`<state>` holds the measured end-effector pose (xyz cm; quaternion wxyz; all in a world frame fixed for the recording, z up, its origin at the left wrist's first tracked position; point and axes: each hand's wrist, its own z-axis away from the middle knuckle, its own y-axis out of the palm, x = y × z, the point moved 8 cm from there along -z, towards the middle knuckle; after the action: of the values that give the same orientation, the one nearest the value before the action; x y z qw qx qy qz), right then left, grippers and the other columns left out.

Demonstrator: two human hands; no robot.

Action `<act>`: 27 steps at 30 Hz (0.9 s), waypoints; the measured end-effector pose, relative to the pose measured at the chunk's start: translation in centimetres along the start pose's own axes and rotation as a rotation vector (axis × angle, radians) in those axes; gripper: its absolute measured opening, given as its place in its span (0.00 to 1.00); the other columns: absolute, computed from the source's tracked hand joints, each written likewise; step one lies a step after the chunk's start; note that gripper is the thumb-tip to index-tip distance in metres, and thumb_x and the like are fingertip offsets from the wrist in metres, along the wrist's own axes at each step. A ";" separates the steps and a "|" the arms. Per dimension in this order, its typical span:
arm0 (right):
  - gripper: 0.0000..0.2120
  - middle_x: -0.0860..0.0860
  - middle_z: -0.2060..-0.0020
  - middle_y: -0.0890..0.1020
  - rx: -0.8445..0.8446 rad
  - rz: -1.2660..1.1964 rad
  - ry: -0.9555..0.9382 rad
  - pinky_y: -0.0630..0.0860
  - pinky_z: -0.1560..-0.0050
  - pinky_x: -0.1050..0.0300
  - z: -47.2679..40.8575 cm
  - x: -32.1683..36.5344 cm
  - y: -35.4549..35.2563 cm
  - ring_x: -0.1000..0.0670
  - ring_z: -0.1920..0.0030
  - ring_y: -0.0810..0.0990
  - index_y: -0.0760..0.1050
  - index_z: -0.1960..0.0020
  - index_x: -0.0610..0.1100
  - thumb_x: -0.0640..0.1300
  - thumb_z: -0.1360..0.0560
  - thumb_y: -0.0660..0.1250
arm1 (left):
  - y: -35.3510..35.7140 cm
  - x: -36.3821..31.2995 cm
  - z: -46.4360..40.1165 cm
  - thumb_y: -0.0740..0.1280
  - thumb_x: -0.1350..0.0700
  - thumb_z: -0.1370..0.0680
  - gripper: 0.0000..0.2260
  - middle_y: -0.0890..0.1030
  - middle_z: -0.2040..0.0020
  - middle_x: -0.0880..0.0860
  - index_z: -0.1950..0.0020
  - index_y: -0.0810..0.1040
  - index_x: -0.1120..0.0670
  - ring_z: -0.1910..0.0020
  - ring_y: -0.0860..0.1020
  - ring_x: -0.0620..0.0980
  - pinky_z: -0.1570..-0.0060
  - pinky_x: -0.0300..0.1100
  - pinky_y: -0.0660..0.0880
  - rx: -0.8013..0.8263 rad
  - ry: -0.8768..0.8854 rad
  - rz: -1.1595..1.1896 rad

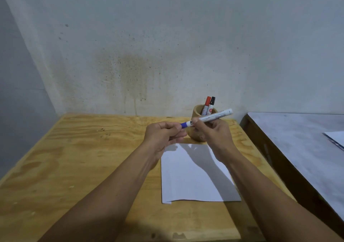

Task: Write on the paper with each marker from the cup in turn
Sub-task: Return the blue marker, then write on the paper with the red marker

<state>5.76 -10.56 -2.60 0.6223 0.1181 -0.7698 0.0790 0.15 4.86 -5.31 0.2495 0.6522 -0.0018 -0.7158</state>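
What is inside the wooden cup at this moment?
Two markers stand in the wooden cup: a red-capped marker and a black-capped marker, caps up, leaning right. Their lower ends are hidden by the cup wall, and the right hand and blue marker cover the cup's front.

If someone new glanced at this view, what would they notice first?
Both hands meet mid-frame over the wooden table: the right hand holds a blue marker while the left hand pinches its cap end. White paper lies below, a wooden cup behind.
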 end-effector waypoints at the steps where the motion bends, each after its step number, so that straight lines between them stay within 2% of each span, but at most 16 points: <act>1: 0.15 0.43 0.66 0.76 -0.010 0.046 -0.007 0.69 0.69 0.64 -0.1 0.3 -0.3 0.52 0.67 0.72 0.78 0.49 0.29 0.43 0.23 0.68 | 0.6 -0.2 0.2 0.71 0.64 0.28 0.03 0.84 0.63 0.58 0.55 0.82 0.63 0.65 0.83 0.51 0.64 0.39 0.81 0.005 0.027 -0.055; 3: 0.15 0.46 0.62 0.79 -0.042 0.126 -0.020 0.72 0.64 0.63 -0.7 1.1 -1.4 0.55 0.63 0.76 0.77 0.46 0.34 0.46 0.20 0.64 | 1.8 -0.6 0.2 0.74 0.59 0.29 0.07 0.83 0.59 0.54 0.52 0.83 0.58 0.64 0.80 0.48 0.68 0.36 0.77 -0.007 0.110 -0.226; 4: 0.13 0.45 0.58 0.82 -0.071 0.174 -0.030 0.75 0.59 0.59 -1.4 1.6 -2.3 0.53 0.59 0.79 0.76 0.46 0.37 0.47 0.19 0.62 | 2.4 -0.8 0.0 0.74 0.57 0.30 0.11 0.83 0.56 0.51 0.49 0.83 0.55 0.63 0.79 0.46 0.68 0.35 0.75 -0.024 0.162 -0.336; 6: 0.11 0.43 0.52 0.83 -0.138 0.398 -0.048 0.79 0.49 0.45 -3.1 2.8 -4.7 0.45 0.50 0.82 0.72 0.47 0.42 0.50 0.18 0.58 | 3.3 -1.8 -0.5 0.74 0.53 0.30 0.17 0.81 0.49 0.49 0.43 0.80 0.53 0.59 0.77 0.45 0.60 0.37 0.76 -0.061 0.295 -0.560; 7: 0.12 0.42 0.52 0.82 -0.144 0.599 -0.055 0.78 0.47 0.40 -3.9 3.6 -5.6 0.42 0.50 0.81 0.71 0.47 0.43 0.51 0.18 0.56 | 3.9 -2.6 -0.6 0.73 0.53 0.30 0.17 0.80 0.46 0.49 0.41 0.79 0.53 0.55 0.77 0.47 0.54 0.40 0.76 -0.067 0.381 -0.672; 9: 0.15 0.42 0.56 0.82 -0.111 0.974 -0.083 0.78 0.51 0.38 -5.1 5.3 -6.7 0.39 0.55 0.81 0.72 0.45 0.42 0.52 0.18 0.54 | 5.4 -3.7 -0.7 0.71 0.56 0.28 0.18 0.78 0.41 0.51 0.39 0.78 0.55 0.45 0.76 0.50 0.44 0.45 0.73 -0.019 0.547 -0.873; 11: 0.16 0.45 0.62 0.80 -0.051 1.165 -0.127 0.77 0.61 0.47 -6.0 7.0 -7.1 0.43 0.62 0.79 0.77 0.45 0.41 0.50 0.18 0.56 | 6.9 -4.0 -0.8 0.69 0.57 0.27 0.21 0.75 0.36 0.52 0.35 0.74 0.55 0.36 0.71 0.52 0.37 0.49 0.69 0.069 0.639 -1.057; 12: 0.15 0.46 0.64 0.78 -0.024 1.219 -0.140 0.73 0.66 0.53 -6.3 7.8 -7.2 0.47 0.66 0.76 0.80 0.45 0.42 0.49 0.18 0.59 | 7.4 -4.1 -0.9 0.69 0.57 0.27 0.22 0.74 0.33 0.52 0.33 0.72 0.55 0.34 0.69 0.52 0.35 0.50 0.68 0.102 0.658 -1.130; 14: 0.12 0.47 0.63 0.80 0.015 1.265 -0.143 0.67 0.70 0.57 -7.1 8.9 -7.4 0.52 0.68 0.72 0.84 0.46 0.43 0.48 0.21 0.65 | 8.0 -3.9 -1.1 0.69 0.57 0.28 0.24 0.74 0.32 0.52 0.32 0.70 0.54 0.34 0.69 0.54 0.36 0.51 0.67 0.151 0.676 -1.245; 17: 0.12 0.44 0.56 0.84 0.062 1.205 -0.109 0.74 0.66 0.59 -8.4 9.5 -7.3 0.53 0.65 0.76 0.84 0.49 0.41 0.46 0.29 0.75 | 8.2 -3.3 -1.3 0.69 0.58 0.28 0.24 0.75 0.33 0.53 0.33 0.71 0.55 0.36 0.71 0.56 0.37 0.52 0.69 0.188 0.678 -1.344; 19: 0.15 0.44 0.55 0.82 0.063 1.122 -0.055 0.77 0.68 0.58 -9.2 9.2 -7.0 0.51 0.66 0.79 0.81 0.50 0.41 0.46 0.33 0.78 | 8.1 -3.0 -1.4 0.68 0.59 0.28 0.24 0.73 0.31 0.54 0.32 0.70 0.56 0.35 0.70 0.57 0.36 0.52 0.68 0.193 0.668 -1.365; 22: 0.23 0.45 0.53 0.78 0.044 1.068 0.010 0.77 0.68 0.59 -9.9 7.7 -5.9 0.49 0.65 0.81 0.76 0.44 0.41 0.46 0.34 0.80 | 8.0 -2.7 -1.5 0.67 0.61 0.28 0.25 0.70 0.29 0.54 0.30 0.68 0.56 0.34 0.70 0.57 0.35 0.53 0.67 0.183 0.665 -1.365; 24: 0.25 0.46 0.51 0.77 0.050 1.107 0.038 0.76 0.60 0.57 -10.3 6.1 -5.0 0.48 0.58 0.79 0.76 0.40 0.40 0.47 0.33 0.79 | 8.0 -2.7 -1.6 0.67 0.62 0.28 0.25 0.71 0.30 0.53 0.31 0.70 0.56 0.35 0.71 0.57 0.36 0.53 0.68 0.178 0.681 -1.362; 27: 0.19 0.43 0.49 0.82 0.068 1.067 0.097 0.76 0.54 0.55 -10.7 3.6 -4.2 0.47 0.54 0.78 0.80 0.43 0.38 0.45 0.30 0.75 | 7.8 -2.8 -1.6 0.66 0.63 0.28 0.24 0.72 0.30 0.53 0.32 0.71 0.56 0.36 0.72 0.57 0.38 0.53 0.70 0.180 0.697 -1.360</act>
<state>16.22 -11.99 3.10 0.5265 -0.2732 -0.6902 0.4144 4.49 -0.45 -0.40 -0.3135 0.7154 0.4200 -0.4620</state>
